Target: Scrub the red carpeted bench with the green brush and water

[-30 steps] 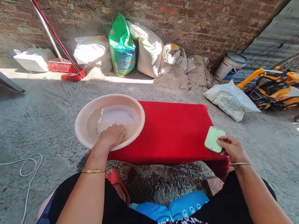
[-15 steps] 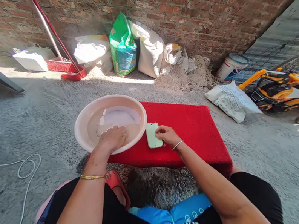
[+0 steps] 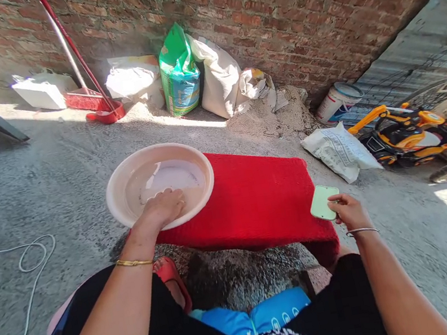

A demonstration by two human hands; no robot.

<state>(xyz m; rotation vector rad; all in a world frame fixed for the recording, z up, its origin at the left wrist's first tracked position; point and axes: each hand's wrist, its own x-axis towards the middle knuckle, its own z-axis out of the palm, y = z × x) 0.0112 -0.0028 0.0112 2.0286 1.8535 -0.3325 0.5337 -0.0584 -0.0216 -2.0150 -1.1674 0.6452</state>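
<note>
A pale pink basin of cloudy water rests on the left end of a bench draped in red cloth. My left hand reaches over the basin's near side, with its loosely bent fingers partly at the water and no held thing visible. At the cloth's right end, my right hand pinches a flat, light green rounded case by its right edge. The case is lifted and slightly tilted; its kind is not clear.
Against the brick wall stand a red dustpan, a green sack and a white sack. To the right are a paint bucket, a flat white bag and a toy excavator. A white cable lies on the left.
My right hand has carried the light green case from beside the basin to the right end of the red cloth. My left hand stays at the basin. The view has shifted slightly.
</note>
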